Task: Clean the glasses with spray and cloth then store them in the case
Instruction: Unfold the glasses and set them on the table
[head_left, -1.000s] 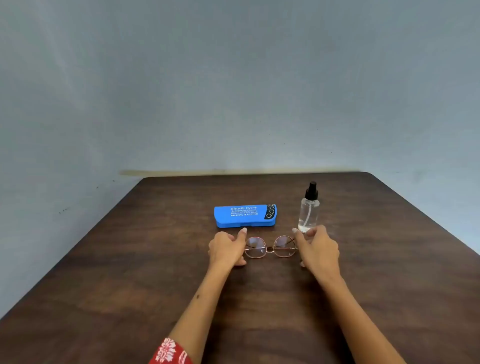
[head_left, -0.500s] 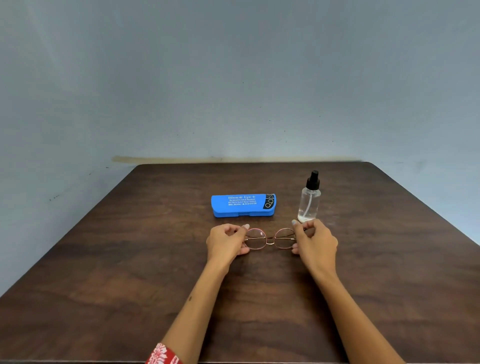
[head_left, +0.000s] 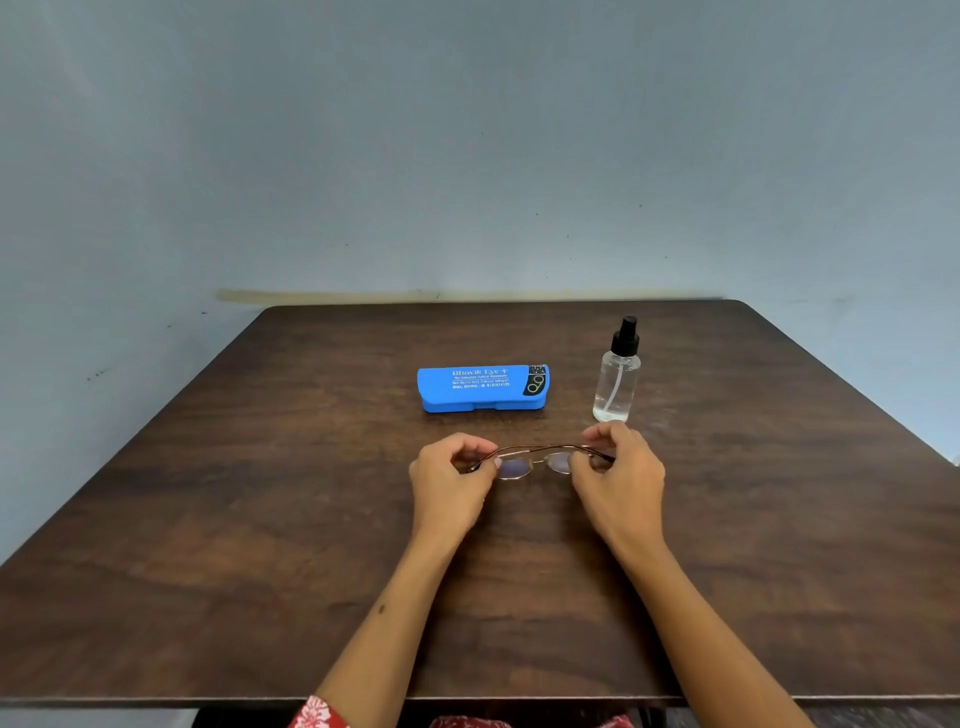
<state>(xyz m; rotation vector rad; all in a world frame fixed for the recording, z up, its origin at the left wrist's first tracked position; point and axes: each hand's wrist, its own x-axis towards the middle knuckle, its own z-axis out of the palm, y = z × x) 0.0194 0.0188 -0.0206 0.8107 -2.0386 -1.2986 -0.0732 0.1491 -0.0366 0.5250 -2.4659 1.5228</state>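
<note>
Two hands, left hand (head_left: 451, 480) and right hand (head_left: 618, 475), are pinching the glasses (head_left: 537, 460) at their ends over the table (head_left: 260, 519). Pickup is underway; next, I judge, one hand is needing freeing for the spray bottle (head_left: 617, 382) beside the case (head_left: 480, 388).

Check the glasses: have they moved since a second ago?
Yes. The glasses, then flat on the table near the blue case, are now lifted and tipped lens-down, pinched by the left hand and right hand.
</note>
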